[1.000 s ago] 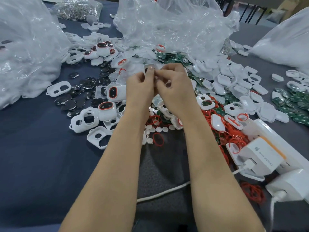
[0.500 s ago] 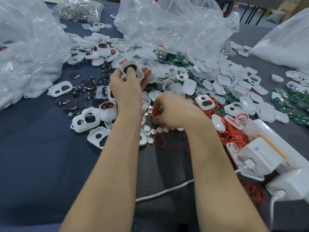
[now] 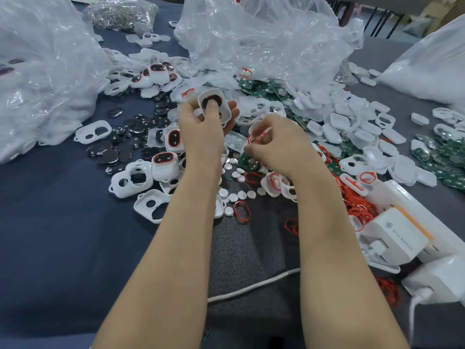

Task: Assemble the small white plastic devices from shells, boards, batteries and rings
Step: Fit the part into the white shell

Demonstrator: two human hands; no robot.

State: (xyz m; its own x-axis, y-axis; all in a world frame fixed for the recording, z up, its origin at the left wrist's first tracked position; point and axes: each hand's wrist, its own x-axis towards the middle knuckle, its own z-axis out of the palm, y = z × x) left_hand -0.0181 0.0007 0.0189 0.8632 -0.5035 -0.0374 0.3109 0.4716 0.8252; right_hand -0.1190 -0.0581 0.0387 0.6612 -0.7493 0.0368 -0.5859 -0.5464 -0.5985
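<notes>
Left hand grips a rounded white plastic shell; beside it, right hand pinches a thin red ring, liable to twist.

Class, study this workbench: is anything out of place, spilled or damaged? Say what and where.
Nothing looks damaged, but red rings spill up against the white power strip at the right, some beside its plugs.

white shell, red ring, green boards
</notes>
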